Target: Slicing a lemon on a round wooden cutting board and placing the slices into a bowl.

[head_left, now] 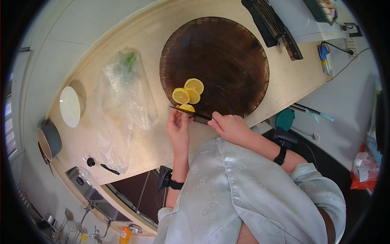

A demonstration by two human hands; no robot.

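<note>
My left hand (pixel 180 123) pinches a piece of lemon (pixel 186 108) at the near left edge of a round dark wooden chopping board (pixel 219 64). In my right hand (pixel 230 125) is the handle of a kitchen knife (pixel 195 113). Its dark blade points left and lies across the lemon piece, just above my left fingertips. Several yellow lemon slices (pixel 194 86) rest overlapping on the board beyond my left hand. Whether the blade is inside the lemon or only against it, I cannot tell.
Clear plastic bags (pixel 122 91), one with green leaves inside, lie left of the board. Further left stand a white bowl (pixel 70 106) and a grey pot (pixel 50 142). A metal sink (pixel 111 210) is at lower left. A black knife rack (pixel 268 23) stands at upper right.
</note>
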